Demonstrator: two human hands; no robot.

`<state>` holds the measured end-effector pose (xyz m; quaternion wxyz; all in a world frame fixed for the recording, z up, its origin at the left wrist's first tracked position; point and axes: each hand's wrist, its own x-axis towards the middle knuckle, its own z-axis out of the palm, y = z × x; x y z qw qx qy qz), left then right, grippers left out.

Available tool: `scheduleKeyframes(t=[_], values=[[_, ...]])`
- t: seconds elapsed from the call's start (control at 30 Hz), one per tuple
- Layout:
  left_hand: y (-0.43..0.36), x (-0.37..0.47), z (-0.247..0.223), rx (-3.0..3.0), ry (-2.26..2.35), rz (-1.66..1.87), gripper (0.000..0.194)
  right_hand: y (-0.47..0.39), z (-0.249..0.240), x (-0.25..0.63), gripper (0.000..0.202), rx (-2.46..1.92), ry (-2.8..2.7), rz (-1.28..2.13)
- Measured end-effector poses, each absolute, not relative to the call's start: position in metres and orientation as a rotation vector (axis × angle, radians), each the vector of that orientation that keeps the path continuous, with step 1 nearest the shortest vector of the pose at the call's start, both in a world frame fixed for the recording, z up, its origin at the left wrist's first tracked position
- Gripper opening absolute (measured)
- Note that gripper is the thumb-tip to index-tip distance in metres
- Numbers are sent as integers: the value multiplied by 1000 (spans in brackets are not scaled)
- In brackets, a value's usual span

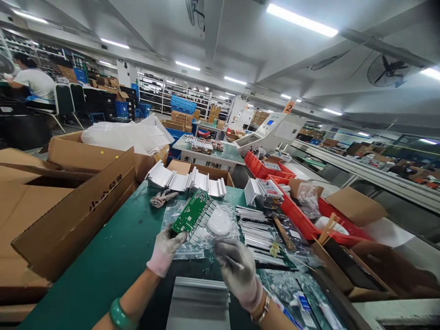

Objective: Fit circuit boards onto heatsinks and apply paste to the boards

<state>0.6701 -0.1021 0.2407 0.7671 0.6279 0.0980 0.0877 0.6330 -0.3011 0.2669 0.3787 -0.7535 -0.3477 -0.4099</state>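
Observation:
My left hand, in a pale glove, grips a green circuit board by its lower left corner. The board is tilted, with a row of metal legs along its right edge. My right hand, gloved and a little blurred, has its fingers curled together; what they hold, if anything, I cannot make out. Between the hands and just beyond them, a round white tub lid or dish rests on a clear plastic sheet. Nearest me lies a grey metal profile, below both hands.
Metal profiles line the green table's far edge, beside a crumpled glove. Thin metal strips lie right, near a wooden-handled tool. Red crates stand at right, large cardboard boxes at left. A person sits far left.

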Motion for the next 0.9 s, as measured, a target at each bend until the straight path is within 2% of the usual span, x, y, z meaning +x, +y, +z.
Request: scheduleKeyframes(t=[0.23,0.43,0.67,0.77,0.9], values=[[-102,671,242,1392,199,182,47,-299,264,622,13,-1946,-974,-1016],[-99,671,245,1432,162,158,44,-317,267,664,13,-2001,-659,-1078],[-98,671,244,1472,147,153,41,-349,276,710,24,-2035,-372,-1128],[-96,673,241,1480,161,170,38,-366,263,710,27,-2077,-403,-1072],[-94,678,235,1493,151,210,41,-384,235,697,23,-2199,-689,-836]])
